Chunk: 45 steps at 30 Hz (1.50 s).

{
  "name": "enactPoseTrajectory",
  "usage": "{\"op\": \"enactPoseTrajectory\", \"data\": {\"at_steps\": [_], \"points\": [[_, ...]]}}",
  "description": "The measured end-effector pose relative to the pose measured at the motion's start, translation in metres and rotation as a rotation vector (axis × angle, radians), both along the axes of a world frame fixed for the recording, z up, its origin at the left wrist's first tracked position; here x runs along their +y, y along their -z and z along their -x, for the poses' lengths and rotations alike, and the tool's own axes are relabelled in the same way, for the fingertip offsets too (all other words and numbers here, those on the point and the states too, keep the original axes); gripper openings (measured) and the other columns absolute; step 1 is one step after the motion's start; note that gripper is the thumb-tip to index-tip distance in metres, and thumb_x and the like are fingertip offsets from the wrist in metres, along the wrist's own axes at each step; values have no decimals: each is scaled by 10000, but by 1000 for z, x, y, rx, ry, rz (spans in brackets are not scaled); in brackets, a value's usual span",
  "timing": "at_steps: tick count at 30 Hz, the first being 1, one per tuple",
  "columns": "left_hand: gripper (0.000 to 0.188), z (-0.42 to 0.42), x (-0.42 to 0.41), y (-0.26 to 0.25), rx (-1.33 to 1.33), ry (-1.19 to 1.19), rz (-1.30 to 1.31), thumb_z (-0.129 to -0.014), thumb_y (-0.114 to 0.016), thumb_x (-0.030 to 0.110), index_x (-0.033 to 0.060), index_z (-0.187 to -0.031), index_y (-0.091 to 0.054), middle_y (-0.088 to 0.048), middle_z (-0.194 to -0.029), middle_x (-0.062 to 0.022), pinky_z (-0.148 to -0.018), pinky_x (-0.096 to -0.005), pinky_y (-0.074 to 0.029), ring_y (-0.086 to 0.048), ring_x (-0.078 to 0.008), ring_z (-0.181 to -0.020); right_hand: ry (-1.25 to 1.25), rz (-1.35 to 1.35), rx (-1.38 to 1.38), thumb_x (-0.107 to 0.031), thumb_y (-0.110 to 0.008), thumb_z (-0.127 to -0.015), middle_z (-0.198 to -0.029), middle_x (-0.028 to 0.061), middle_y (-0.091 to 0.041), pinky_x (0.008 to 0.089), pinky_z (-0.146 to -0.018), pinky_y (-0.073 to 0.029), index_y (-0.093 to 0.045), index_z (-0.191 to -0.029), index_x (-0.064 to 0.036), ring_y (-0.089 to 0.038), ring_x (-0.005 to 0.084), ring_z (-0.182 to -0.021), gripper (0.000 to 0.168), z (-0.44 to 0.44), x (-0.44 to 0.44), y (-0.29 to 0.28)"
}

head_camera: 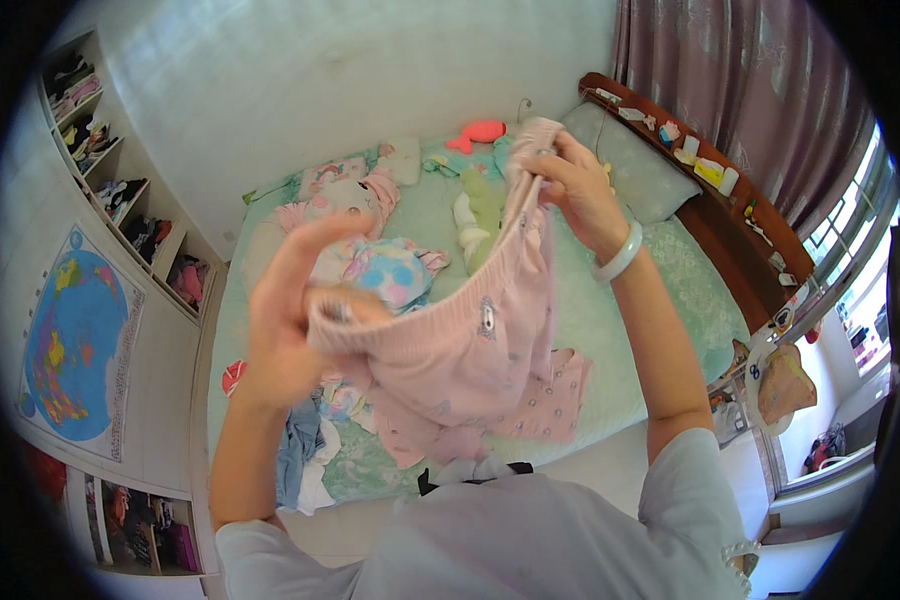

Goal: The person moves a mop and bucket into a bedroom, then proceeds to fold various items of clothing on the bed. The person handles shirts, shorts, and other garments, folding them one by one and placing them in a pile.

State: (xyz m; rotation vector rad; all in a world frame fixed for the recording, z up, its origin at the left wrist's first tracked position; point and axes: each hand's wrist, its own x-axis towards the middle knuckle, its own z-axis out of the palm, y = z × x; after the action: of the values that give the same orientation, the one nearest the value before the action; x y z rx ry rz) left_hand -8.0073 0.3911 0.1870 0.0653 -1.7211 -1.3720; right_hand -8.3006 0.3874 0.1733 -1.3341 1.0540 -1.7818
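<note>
A pair of pink patterned pants with an elastic waistband [450,352] hangs stretched between my two hands above the bed. My right hand [570,180], below which a pale bangle sits on the wrist, pinches one end of the waistband. At the other end, my left hand [292,315] is blurred; the waistband lies at its fingers, and its exact hold is unclear. Below the pants, a pink patterned garment [562,397] lies on the green bedspread [600,337]. Blue denim clothing [297,450] and a white cloth [316,480] lie near the bed's front left edge.
Plush toys, including a green one [480,210] and a red one [480,135], lie on the bed, with a multicoloured garment [390,274]. A grey pillow [630,161] leans by the wooden headboard shelf [720,180]. Shelves of clothes [131,202] line the left side.
</note>
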Motion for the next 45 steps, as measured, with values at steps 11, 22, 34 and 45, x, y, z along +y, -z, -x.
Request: {"op": "enactPoseTrajectory", "data": {"at_steps": [11,22,34,45], "points": [[129,96,-85,19,-6,-227,-173,-817,-504,78,1,-842,-605,-586,-741,-7,-553,-194,-433,-523,-64,-624,-450,7,15,-298,-443,-908,-899,61,-593,229,-729,-467,-543,-994,-6,-576,119,-834,321,-5,-26,-26],[67,86,-52,-5,381,-458,-413,-792,-540,33,-5,-756,-583,-567,-704,-21,-551,-203,-405,-494,-63,-611,-525,-780,-837,-526,-359,-873,-1131,217,-519,358,-909,-419,-441,-1195,19,-507,249,-1073,638,-45,26,331],[162,-16,-142,19,251,-646,-552,-756,-576,41,-19,-907,-581,-588,-899,-87,-764,-309,-458,-556,-188,-843,-500,-345,-364,-62,-639,-753,-1137,76,-538,290,-898,-396,-476,-1162,-6,-519,154,-1026,444,-6,-5,202],[239,6,-184,65,238,-271,-735,-733,-586,-14,-17,-967,-539,-570,-950,-104,-830,-334,-434,-533,-212,-905,301,-169,-81,-193,-718,-701,-969,120,-589,247,-764,-461,-502,-1135,41,-550,130,-895,539,66,-37,154]]}}
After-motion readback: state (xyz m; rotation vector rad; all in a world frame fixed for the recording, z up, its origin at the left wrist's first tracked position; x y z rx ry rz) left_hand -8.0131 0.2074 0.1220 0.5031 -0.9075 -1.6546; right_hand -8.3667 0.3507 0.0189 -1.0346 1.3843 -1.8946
